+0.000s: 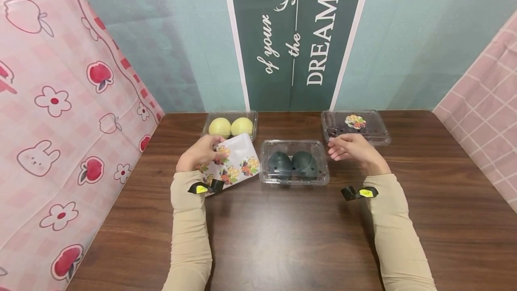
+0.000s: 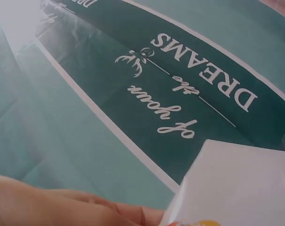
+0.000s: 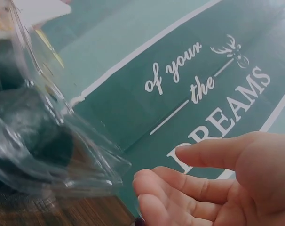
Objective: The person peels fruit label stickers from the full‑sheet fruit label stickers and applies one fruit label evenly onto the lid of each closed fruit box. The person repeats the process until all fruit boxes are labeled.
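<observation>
My left hand [image 1: 202,151] pinches a white sheet of fruit stickers [image 1: 239,149] by its left part, thumb on top; the sheet tilts over the table. In the left wrist view the sheet's blank white corner [image 2: 236,174] rises beside the fingers. A clear plastic clamshell box [image 1: 264,178] with two dark green round things [image 1: 303,164] inside stands in the middle, lid down. Just right of that box hovers my right hand [image 1: 355,149], holding nothing, its fingers loosely bent and the thumb apart from them in the right wrist view.
Behind the sheet is a clear box [image 1: 254,120] with two yellow round things [image 1: 220,127]. At the back right, a clear box [image 1: 381,136] with dark contents bears a fruit sticker [image 1: 355,121] on its lid. Fabric hangings [image 1: 181,57] border the brown wooden table [image 1: 278,246].
</observation>
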A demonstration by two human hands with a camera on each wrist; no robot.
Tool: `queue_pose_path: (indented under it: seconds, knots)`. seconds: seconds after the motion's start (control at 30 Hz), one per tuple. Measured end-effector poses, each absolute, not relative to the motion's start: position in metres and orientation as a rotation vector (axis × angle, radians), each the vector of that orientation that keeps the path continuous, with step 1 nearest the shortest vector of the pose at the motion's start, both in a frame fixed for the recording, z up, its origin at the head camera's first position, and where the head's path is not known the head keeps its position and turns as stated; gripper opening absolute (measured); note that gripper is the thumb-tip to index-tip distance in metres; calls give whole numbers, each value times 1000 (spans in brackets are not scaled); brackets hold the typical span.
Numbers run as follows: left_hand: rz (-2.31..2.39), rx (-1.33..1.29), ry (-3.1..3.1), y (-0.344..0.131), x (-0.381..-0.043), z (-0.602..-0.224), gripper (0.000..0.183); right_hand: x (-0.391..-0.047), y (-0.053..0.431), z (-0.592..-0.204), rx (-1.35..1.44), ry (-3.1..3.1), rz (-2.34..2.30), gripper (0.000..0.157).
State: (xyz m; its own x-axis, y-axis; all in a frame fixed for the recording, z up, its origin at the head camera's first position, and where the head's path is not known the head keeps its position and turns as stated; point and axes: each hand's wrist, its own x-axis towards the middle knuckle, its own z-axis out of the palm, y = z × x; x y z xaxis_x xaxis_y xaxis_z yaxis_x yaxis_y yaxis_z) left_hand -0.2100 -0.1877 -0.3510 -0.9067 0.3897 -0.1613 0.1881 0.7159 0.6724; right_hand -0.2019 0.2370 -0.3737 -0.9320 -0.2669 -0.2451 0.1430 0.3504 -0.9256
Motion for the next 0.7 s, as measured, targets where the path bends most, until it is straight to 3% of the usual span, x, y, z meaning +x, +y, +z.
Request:
queue_pose_path:
  seconds: [0.7]
  knots:
    - [1378, 499, 2779, -174, -200, -332, 21, -196, 216, -366, -129, 2289, -1682, 45]
